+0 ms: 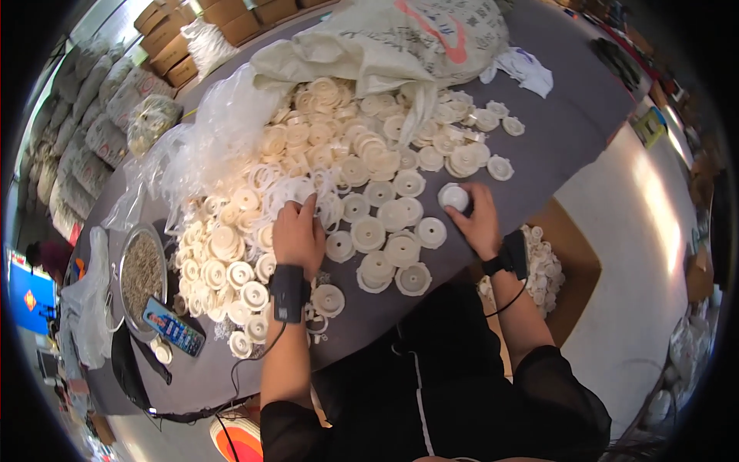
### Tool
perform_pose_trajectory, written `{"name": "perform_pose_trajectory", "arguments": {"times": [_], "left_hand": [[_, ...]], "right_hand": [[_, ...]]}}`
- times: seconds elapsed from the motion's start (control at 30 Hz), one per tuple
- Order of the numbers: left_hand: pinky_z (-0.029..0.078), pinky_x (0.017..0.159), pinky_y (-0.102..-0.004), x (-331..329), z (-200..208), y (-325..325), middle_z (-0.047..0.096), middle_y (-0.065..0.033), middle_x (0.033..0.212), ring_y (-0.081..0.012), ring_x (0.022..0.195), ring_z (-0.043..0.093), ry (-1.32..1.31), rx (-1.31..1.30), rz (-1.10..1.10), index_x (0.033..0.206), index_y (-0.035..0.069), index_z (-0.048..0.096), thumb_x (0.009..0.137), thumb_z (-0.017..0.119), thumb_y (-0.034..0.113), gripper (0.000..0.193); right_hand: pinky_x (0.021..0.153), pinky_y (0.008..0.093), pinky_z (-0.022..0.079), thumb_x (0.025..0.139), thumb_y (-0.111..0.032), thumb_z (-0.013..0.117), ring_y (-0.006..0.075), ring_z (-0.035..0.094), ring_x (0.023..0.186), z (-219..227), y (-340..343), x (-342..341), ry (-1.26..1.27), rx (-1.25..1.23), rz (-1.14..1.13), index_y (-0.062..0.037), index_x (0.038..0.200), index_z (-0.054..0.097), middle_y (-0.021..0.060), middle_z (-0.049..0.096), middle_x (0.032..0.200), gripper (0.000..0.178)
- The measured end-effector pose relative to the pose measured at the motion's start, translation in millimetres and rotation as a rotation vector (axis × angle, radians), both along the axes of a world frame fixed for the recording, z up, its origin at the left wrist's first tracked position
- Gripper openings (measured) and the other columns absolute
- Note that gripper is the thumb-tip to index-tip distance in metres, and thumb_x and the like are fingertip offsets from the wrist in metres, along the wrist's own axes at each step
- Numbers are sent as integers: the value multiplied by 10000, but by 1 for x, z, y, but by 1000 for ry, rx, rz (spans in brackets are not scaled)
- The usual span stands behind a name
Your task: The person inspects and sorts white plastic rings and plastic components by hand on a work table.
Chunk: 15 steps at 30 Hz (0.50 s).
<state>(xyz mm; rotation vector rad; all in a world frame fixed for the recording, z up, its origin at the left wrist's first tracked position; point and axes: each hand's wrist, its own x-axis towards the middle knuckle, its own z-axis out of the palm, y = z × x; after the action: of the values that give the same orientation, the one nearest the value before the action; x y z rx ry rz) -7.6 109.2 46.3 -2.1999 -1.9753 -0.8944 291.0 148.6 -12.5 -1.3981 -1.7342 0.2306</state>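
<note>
My right hand (482,222) pinches a smooth white round plastic cap (453,197) between thumb and fingers, just above the grey tabletop. On the left, my left hand (299,240) reaches into the heap beside some thin white plastic rings (329,202). Its fingers are curled together with the tips mostly hidden, so what they hold cannot be made out. Between and in front of my hands lie several cream round plastic discs (369,232) with a small centre hole and a notched rim. A larger heap of the same cream pieces (223,240) spreads to the left.
A big woven sack (385,50) lies at the back, next to clear plastic film (223,115). On the left are a metal bowl (123,269) of small grains and a phone (174,326). A cardboard box (573,262) holding white parts stands below the table's right edge. Cables hang from my wrists.
</note>
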Motion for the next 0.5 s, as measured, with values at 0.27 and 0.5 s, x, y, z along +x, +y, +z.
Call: {"name": "perform_pose_trajectory", "arguments": {"times": [0.27,0.5], "left_hand": [[381,537,-243,-7,9,-18,494,-52,697,-142,596,489,-361,211,86,821,18,624,715,603,-7,111],[428,668,-242,48,9,-73,535,-64,854,-169,757,517,-586,387,-29,850,37,633,637,649,-73,240]], "right_hand": [[667,195,417,795,-62,578,63,505,772,11,-42,-4,1049,-252,197,-46,1039,489,9,548,899,260],[601,205,445,805,-71,561,75,524,793,43,-82,-53,1196,-593,526,-34,1064,497,23,554,952,269]]}}
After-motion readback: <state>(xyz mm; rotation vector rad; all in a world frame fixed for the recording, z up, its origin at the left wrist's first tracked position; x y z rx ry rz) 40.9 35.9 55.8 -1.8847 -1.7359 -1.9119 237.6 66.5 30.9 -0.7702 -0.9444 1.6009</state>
